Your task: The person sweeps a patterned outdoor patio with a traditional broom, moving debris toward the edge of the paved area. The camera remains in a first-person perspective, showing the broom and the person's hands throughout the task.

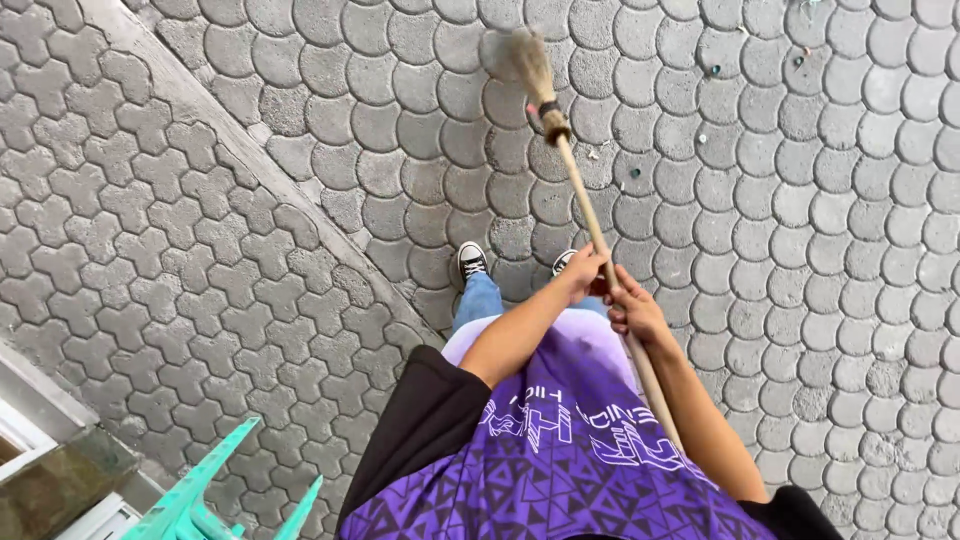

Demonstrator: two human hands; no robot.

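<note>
**Wooden broom held in both hands over grey paving**

Wooden and pale, the broom handle [600,235] runs from beside the person's right forearm up and away to a bristle head [527,55] resting on the paving ahead of the feet. A dark band with a bit of red wraps the handle just below the bristles, which look blurred. The left hand [584,274] grips the handle higher up, fingers curled round it. The right hand [634,310] grips just below, touching the left, its fingers likewise wrapped tight around the wood.

Beneath the hands is a purple patterned shirt [560,460] with black sleeves, blue jeans, and two black-and-white sneakers [471,259] standing on the ground. The grey paving [800,200] is laid in fish-scale blocks, with a few small scraps of litter near the upper right. A straight stone kerb [250,160] divides it from interlocking blocks on the left. At the lower left stand a turquoise plastic piece [190,500] and a step edge.
</note>
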